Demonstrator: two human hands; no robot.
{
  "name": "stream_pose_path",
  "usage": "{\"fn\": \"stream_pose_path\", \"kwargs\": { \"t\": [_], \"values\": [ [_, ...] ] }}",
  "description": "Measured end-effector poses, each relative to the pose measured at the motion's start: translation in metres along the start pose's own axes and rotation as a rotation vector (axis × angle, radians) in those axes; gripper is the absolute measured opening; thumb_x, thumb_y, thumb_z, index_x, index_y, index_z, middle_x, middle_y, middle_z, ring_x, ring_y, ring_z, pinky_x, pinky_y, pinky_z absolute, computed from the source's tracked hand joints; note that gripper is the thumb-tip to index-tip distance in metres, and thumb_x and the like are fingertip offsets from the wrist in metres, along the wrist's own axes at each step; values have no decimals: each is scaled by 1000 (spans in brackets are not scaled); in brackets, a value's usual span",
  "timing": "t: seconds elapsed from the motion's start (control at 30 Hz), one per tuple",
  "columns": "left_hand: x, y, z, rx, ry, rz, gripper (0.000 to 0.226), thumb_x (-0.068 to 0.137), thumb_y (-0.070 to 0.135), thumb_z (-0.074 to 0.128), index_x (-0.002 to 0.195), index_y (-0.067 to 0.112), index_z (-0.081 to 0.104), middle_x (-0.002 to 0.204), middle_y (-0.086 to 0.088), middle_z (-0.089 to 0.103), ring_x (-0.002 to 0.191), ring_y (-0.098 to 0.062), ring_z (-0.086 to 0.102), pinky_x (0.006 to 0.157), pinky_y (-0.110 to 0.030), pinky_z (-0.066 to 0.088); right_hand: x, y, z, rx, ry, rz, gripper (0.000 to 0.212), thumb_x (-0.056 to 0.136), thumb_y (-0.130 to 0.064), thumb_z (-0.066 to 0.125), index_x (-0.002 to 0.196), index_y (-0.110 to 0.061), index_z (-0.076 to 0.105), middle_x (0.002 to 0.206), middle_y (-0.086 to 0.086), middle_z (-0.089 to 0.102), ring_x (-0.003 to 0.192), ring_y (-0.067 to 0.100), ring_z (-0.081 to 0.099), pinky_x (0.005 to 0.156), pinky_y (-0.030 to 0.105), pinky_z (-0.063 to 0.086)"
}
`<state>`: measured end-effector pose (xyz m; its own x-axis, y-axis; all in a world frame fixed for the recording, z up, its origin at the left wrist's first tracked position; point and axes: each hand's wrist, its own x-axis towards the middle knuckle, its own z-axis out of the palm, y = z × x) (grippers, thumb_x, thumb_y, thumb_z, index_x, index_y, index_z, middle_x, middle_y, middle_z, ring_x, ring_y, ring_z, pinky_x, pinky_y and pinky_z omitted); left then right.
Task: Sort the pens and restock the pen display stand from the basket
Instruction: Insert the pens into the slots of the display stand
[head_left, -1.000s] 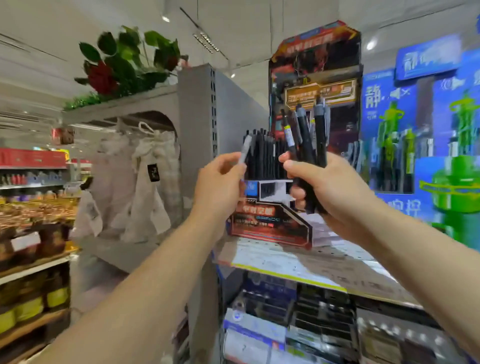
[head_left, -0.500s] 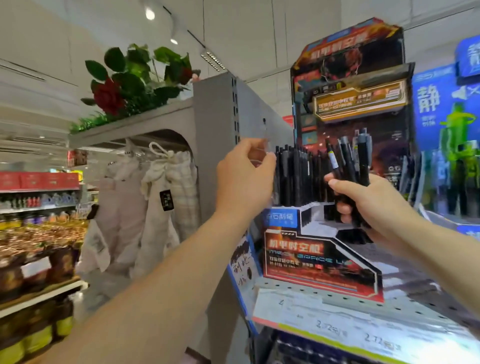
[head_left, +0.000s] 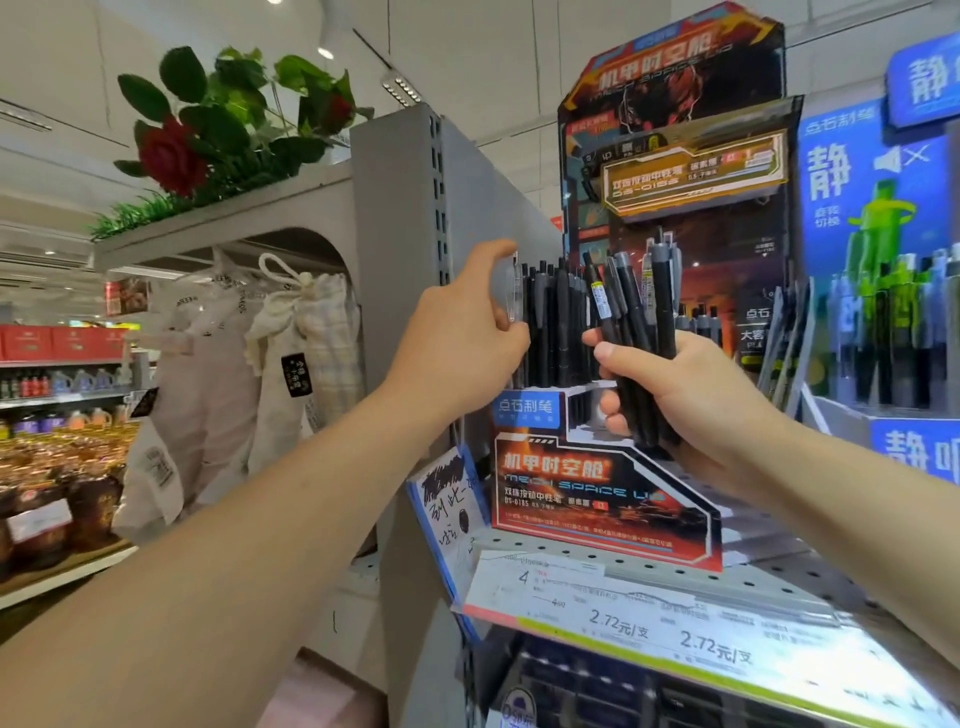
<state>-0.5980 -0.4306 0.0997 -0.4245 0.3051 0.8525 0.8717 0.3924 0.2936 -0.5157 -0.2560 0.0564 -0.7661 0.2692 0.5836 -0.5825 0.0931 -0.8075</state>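
The left hand (head_left: 462, 332) is raised at the left end of the pen display stand (head_left: 602, 488). Its thumb and fingers pinch a single pen (head_left: 514, 293) with a clear, pale barrel, held upright beside the row of black pens (head_left: 556, 322) already standing in the stand. This placement suggests the pen is being seated in, or lifted from, the leftmost slot; which one cannot be determined.

The stand rests on a perforated shelf (head_left: 779, 571), above a price strip. Its rear card rises behind the pens.

The right hand (head_left: 670, 389) is curled around a bundle of pens (head_left: 639, 332), tips down and caps fanned upward, just in front of the stand. The bundle probably serves as ready stock for single feeding.

The pens are slim, black, grey-capped; one carries a label. The basket is not visible.
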Motion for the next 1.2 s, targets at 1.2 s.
{"fn": "stream_pose_path", "kwargs": {
  "t": [1.2],
  "values": [
    [2,16,-18,-232,292,39,45,92,23,70,127,40,47,90,12,64,73,5,63,60,-11,51,-6,0,4,-124,32,-69,12,100,-24,62,111,-23,67,61,-2,51,49,15,43,43,27,38]
  ]
}}
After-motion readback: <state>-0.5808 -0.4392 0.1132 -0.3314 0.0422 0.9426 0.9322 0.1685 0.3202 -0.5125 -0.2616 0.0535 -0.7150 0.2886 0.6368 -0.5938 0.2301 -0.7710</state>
